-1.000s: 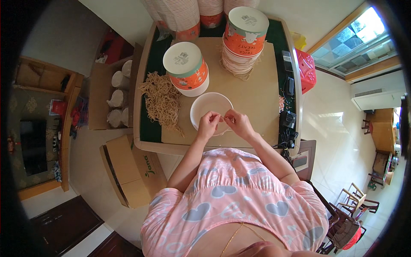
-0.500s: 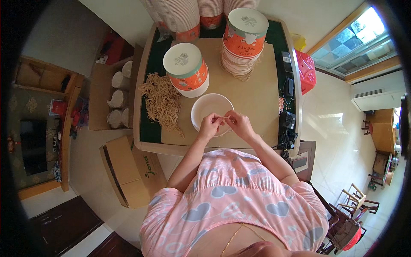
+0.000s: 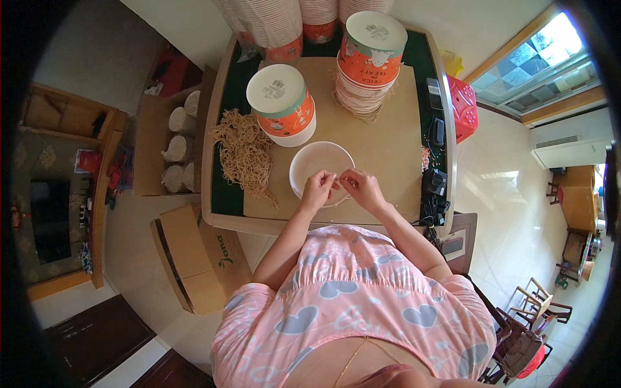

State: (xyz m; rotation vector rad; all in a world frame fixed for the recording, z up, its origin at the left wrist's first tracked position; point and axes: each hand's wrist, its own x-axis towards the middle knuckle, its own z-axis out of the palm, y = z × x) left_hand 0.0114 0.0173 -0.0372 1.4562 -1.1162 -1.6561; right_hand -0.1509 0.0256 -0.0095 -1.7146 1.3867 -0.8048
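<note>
A white paper bucket point(image 3: 310, 169) stands open side up near the table's front edge. Over its near right rim, my left hand point(image 3: 318, 187) and my right hand point(image 3: 363, 188) meet with their fingertips pinched. A thin pale cord seems to run between them, though its ends are hidden by my fingers. To the left lies a tangled heap of beige cords point(image 3: 242, 152). Beyond the bucket, an orange paper bucket point(image 3: 288, 118) sits upside down over another white one. A taller upside-down stack of orange buckets point(image 3: 370, 61) has beige cords hanging round its lower part.
Tall stacks of nested buckets point(image 3: 268, 26), partly bagged in plastic, stand at the table's back. Black adapters and cables point(image 3: 436, 184) lie along the right edge. An open carton point(image 3: 150, 149) with white rolled bundles stands left of the table, and another cardboard box point(image 3: 204, 262) lies below.
My fingertips have shifted slightly over the bucket's rim, and the cord between them shows less clearly. The bucket and the other things stay in place.
</note>
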